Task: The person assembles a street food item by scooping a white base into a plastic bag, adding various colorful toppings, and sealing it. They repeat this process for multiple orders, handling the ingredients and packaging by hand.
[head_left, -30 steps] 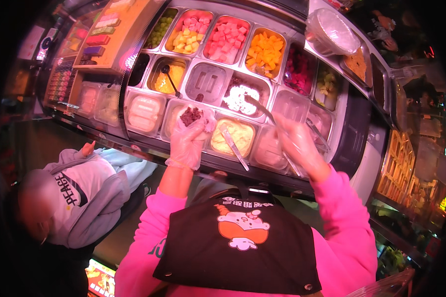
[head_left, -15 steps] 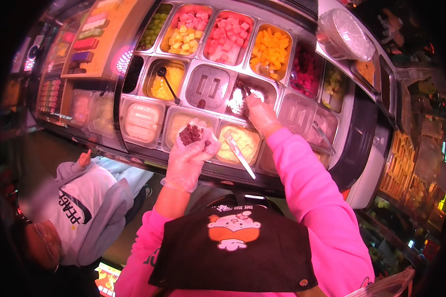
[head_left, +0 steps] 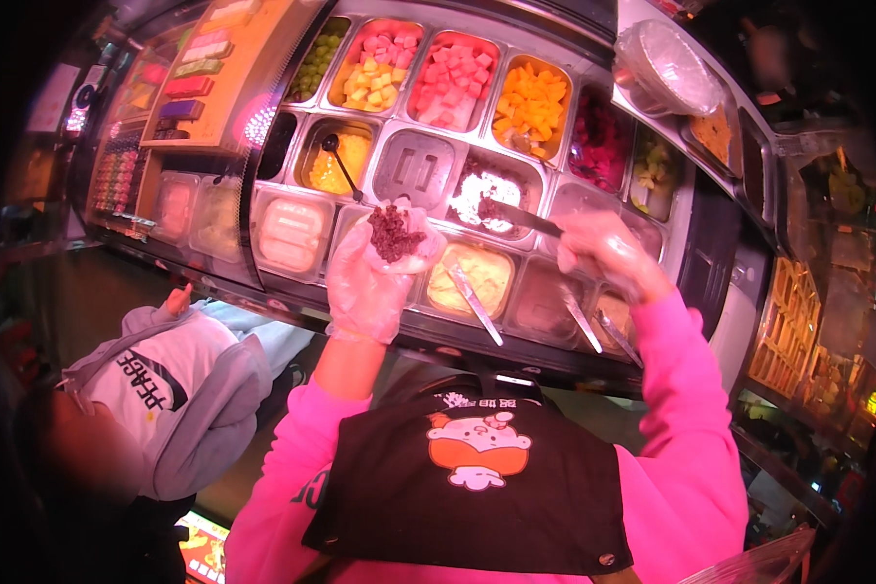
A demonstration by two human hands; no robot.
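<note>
My left hand [head_left: 365, 282], in a clear plastic glove, cups a thin whitish wrapper heaped with dark reddish-purple, grainy filling [head_left: 394, 232]. My right hand [head_left: 608, 245], also gloved, is closed around the end of a long dark spatula [head_left: 526, 216]. The spatula's far end, with dark filling on it, reaches over a metal pan [head_left: 530, 185] of dark crumbly filling around a bright white patch. Just below the spatula, a tub of pale yellow cream [head_left: 477, 282] has a white-handled spreader [head_left: 475, 304] resting in it.
Pans of pink cubes [head_left: 453, 78], orange fruit pieces [head_left: 532, 102] and yellow filling [head_left: 336, 164] line the counter. A lidded pan [head_left: 414, 170] sits between my hands. Stacked clear plastic containers [head_left: 672, 68] stand at the far right. Beyond the counter's left edge, a person in a grey jacket [head_left: 209, 409] stands close by.
My right hand has drawn back from the dark filling pan to the right, exposing the spatula. My left hand has risen slightly rightward, and its wrapper holds a larger heap of filling.
</note>
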